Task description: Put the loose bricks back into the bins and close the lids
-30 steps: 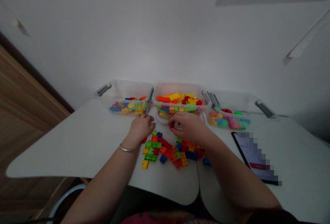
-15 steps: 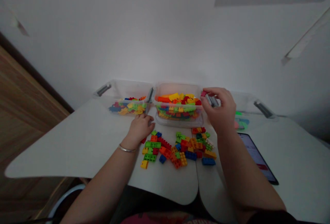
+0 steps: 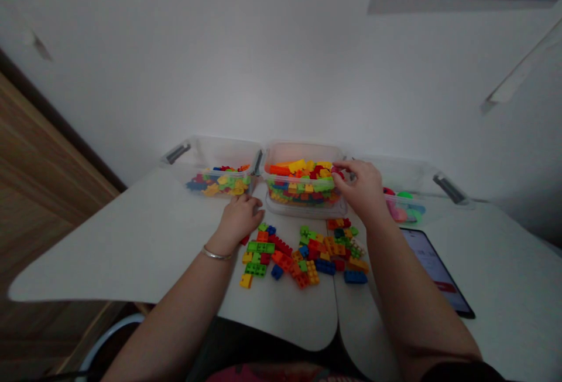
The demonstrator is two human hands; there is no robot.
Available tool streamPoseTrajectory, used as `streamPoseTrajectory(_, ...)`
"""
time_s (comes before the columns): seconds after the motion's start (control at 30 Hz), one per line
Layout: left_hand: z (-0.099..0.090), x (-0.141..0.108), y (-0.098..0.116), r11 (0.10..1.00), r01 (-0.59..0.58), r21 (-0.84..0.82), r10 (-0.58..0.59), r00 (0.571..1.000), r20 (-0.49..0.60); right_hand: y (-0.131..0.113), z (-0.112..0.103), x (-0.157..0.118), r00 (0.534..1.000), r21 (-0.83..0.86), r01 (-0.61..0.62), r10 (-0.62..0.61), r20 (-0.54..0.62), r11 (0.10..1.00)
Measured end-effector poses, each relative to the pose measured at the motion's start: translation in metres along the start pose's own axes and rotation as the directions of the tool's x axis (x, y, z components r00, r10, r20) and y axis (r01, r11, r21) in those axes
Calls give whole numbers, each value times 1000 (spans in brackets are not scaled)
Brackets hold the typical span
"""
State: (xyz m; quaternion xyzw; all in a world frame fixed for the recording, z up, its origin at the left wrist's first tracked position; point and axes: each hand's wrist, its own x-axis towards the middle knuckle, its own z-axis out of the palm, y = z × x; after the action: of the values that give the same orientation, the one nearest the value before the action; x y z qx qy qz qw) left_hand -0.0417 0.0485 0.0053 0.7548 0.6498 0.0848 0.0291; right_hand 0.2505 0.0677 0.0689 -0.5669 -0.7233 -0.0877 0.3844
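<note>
My right hand [image 3: 362, 191] is at the right rim of the middle clear plastic box [image 3: 302, 215], its fingers pinched on a small red building block [image 3: 337, 171], partly hidden by the fingertips. Building blocks [image 3: 302, 186] in many colours fill that box. On the table, my left hand [image 3: 239, 218] lies palm down with fingers stretched out, near the front of the left clear box [image 3: 219, 150]. A red block [image 3: 244, 240] shows partly beside its wrist. Between my forearms spreads a loose heap of coloured blocks [image 3: 302, 253].
Several blocks [image 3: 219, 183] lie in the left box. A right clear box [image 3: 413, 171] holds round coloured pieces [image 3: 401, 212]. A phone [image 3: 437, 270] lies right of my right forearm. A seam divides the white table [image 3: 109, 253]; a wall stands behind.
My right hand has moved left and slightly down with the red block, from above the box's right side to its rim. My left hand has stayed in place.
</note>
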Motion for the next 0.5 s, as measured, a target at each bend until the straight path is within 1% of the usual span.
streamPoseTrajectory(0.13, 1, 0, -1, 1000, 0, 3, 0, 1000, -7, -4, -2, -2, 999, -11, -11, 10, -52, 1000)
streamPoseTrajectory(0.23, 2, 0, -1, 1000, 0, 0, 0, 1000, -4, -9, -9, -2, 996, 30, 26, -23, -91, 999)
streamPoseTrajectory(0.3, 2, 0, -2, 1000, -6, 2, 6, 1000, -1, -15, -16, -3, 990, 71, 76, -67, -125, 995)
streamPoseTrajectory(0.37, 2, 0, -1, 1000, -10, 6, 10, 1000, -2, -23, -25, -5, 981, 116, 153, -136, -138, 981)
streamPoseTrajectory(0.43, 1, 0, -1, 1000, -12, 7, 12, 1000, -3, -35, -32, -8, 967, 175, 238, -217, -129, 955)
streamPoseTrajectory(0.5, 1, -1, -1, 1000, -8, 5, 8, 1000, -7, -49, -37, -14, 952, 244, 306, -294, -85, 920)
